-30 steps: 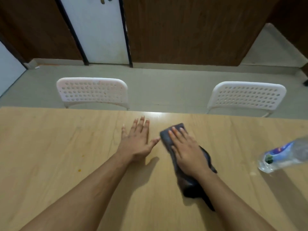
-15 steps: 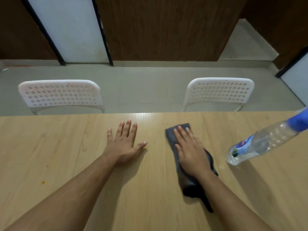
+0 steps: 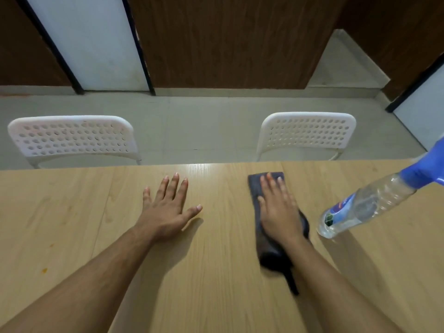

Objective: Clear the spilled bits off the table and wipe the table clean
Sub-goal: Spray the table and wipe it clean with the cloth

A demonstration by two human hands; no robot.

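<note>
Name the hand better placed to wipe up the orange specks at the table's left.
Right hand, probably: it already presses the cloth flat. The left hand lies nearer the specks but rests bare on the table, so it would need the cloth first.

Since a second ago the right hand [image 3: 278,207] has pushed the dark cloth [image 3: 266,251] farther across the table [image 3: 216,272], its front edge now near the far rim, and rightward, closer to the spray bottle [image 3: 355,207]
</note>
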